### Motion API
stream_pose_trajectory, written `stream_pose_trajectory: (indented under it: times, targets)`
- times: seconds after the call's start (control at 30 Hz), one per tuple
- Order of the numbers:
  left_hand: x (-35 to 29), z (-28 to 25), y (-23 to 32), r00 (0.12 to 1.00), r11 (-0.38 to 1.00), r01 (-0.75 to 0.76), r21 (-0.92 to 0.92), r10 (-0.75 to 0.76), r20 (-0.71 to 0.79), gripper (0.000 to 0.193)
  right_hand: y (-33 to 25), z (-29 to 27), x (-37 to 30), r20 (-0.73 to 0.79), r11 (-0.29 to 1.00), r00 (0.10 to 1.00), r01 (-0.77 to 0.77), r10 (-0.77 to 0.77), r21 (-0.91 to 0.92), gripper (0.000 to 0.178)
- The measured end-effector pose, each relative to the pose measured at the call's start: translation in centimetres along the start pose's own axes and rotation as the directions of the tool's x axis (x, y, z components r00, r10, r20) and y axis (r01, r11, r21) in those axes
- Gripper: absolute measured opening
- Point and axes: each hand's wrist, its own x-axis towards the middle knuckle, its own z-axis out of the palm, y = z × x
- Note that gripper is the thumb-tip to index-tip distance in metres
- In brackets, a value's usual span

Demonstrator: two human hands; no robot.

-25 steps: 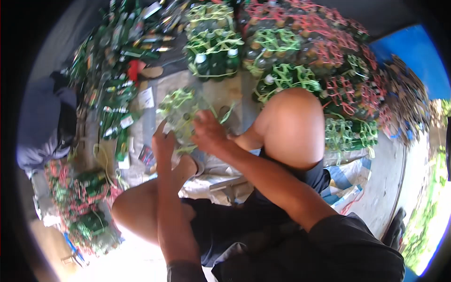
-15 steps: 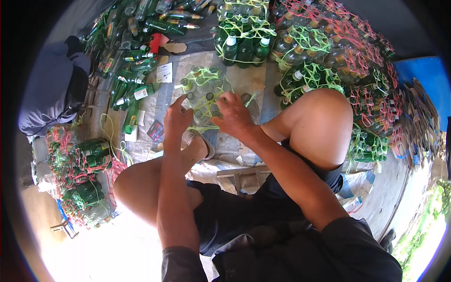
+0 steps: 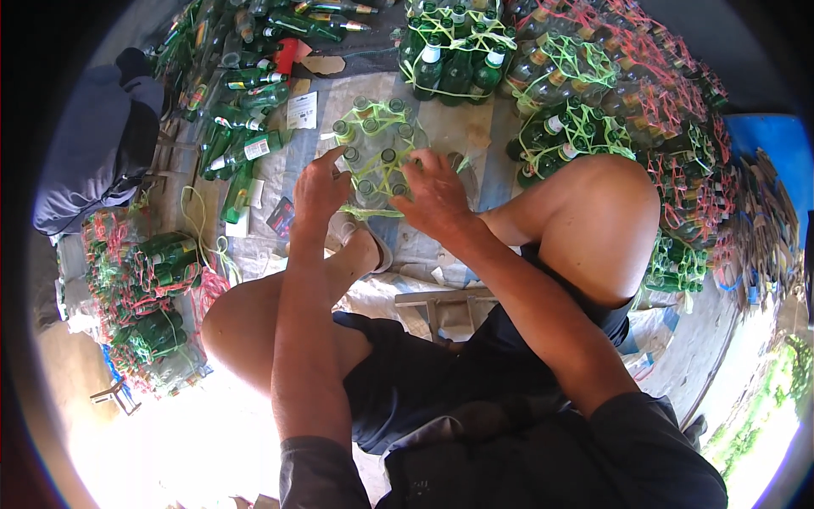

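Between my bent legs stands an upright bundle of clear glass bottles point(image 3: 370, 160), laced around the necks with yellow-green plastic string point(image 3: 364, 108). My left hand point(image 3: 319, 193) grips the bundle's near left side, its index finger and thumb at the bottle necks there. At the near right side my right hand point(image 3: 434, 190) has bent fingers and the thumb against the necks and string. Whether either hand pinches the string itself is hard to make out. Both palms face inward, and the right hand hides part of the bundle's right edge.
Loose green bottles point(image 3: 242, 123) lie in a heap at the far left. Tied green bottles point(image 3: 458, 72) stand beyond the bundle, with pink-laced stacks point(image 3: 653, 106) to the right. More tied bundles point(image 3: 140, 297) sit at left, near a seated person's dark clothing point(image 3: 102, 161).
The whole view has shifted a little, so the scene sits slightly higher and further right. Both hands stay at the sides of the clear bottles, with little change in their grip.
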Motion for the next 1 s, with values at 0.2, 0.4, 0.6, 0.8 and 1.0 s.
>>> stream_pose_trajectory:
  times: [0.2, 0.4, 0.6, 0.8, 1.0]
  targets:
    - [0.1, -0.2, 0.1, 0.998, 0.999, -0.041, -0.012, 0.041, -0.038, 0.040, -0.5, -0.2, -0.3, -0.023, 0.995, 0.996, 0.079, -0.081, -0.055, 0.027]
    - [0.3, -0.5, 0.6, 0.999, 0.998, 0.044, 0.042, -0.044, -0.006, 0.039, -1.0, -0.1, -0.4, 0.021, 0.975, 0.993, 0.122, -0.120, -0.185, 0.012]
    - [0.5, -0.3, 0.6, 0.999, 0.998, 0.053, 0.043, -0.054, 0.002, 0.038, -0.8, 1.0, -1.2, 0.128, 0.993, 0.991, -0.031, 0.046, -0.116, 0.025]
    - [0.8, 0.0, 0.2, 0.999, 1.000, -0.019, 0.012, 0.020, -0.035, 0.039, -0.3, 1.7, -1.0, 0.218, 0.985, 0.962, -0.152, 0.167, -0.084, 0.033]
    - [0.7, 0.4, -0.1, 0.997, 0.995, 0.079, 0.054, -0.080, 0.017, 0.038, 0.0, 2.2, -0.6, 0.240, 0.986, 0.958, -0.140, 0.159, -0.095, 0.030]
